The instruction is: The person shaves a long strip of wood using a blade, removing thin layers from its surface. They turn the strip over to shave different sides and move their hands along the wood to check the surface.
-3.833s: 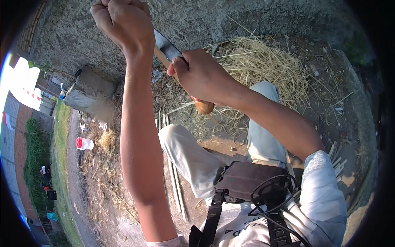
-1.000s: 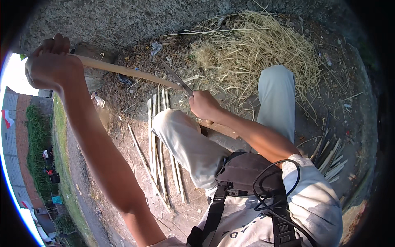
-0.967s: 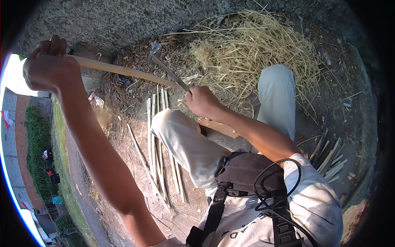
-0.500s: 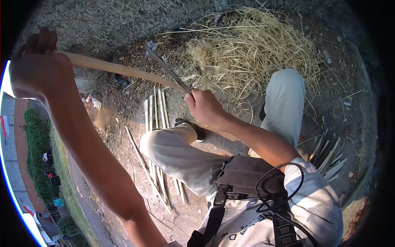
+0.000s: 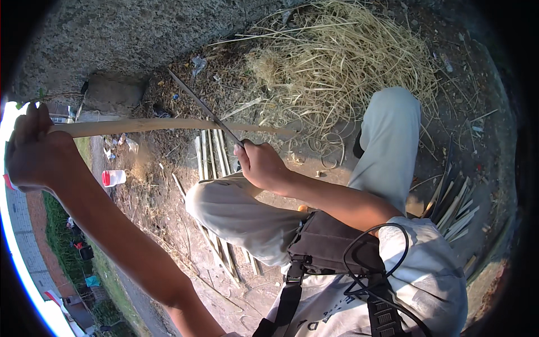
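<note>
Fingers (image 5: pixel 35 121) of your left hand (image 5: pixel 33 151) are closing around one end of a long bamboo strip (image 5: pixel 168 124), while your right hand (image 5: pixel 263 165) is gripping a knife (image 5: pixel 205 109) crossing it beyond the knuckles.

Both forearms are bare up to the elbow, with no watch, ring or glove on the left hand (image 5: pixel 35 154) or the right hand (image 5: pixel 263 165). The person wears a light grey T-shirt (image 5: pixel 432 281) with short sleeves and dark printing low on the chest. The trousers (image 5: pixel 241 216) are pale grey-beige and creased at the knees. A black pouch (image 5: pixel 328 247) of matte fabric sits against the chest, hung from broad black webbing straps (image 5: pixel 287 306) with stitched seams. A thin black cable (image 5: pixel 376 264) loops over the pouch and shirt. A dark shoe (image 5: pixel 358 147) shows beside the far trouser leg.
</note>
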Demonstrator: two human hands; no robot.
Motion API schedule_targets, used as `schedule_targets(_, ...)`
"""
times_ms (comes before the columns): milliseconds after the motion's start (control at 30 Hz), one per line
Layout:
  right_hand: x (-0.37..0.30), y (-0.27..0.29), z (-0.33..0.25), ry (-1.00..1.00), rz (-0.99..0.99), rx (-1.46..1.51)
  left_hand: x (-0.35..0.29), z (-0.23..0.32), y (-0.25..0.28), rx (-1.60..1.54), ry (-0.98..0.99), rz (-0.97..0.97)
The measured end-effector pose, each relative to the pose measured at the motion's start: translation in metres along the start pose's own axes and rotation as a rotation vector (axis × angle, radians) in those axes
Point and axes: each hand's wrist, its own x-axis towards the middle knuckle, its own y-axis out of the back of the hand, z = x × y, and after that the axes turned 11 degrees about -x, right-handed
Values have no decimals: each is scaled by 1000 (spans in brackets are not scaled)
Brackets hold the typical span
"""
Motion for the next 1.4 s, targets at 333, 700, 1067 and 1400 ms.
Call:
schedule_targets(333,3,1,18,-188,-46,-202,18,-16,21,-63,-51,42)
schedule_targets(700,-5,-9,72,-394,-288,-299,29,-21,47,44,-34,136)
schedule_targets(1067,-20,-8,85,-572,-394,-428,32,-23,73,68,-77,46)
schedule_targets(1400,-17,-18,67,-864,-271,-146,38,-25,73,162,-107,82)
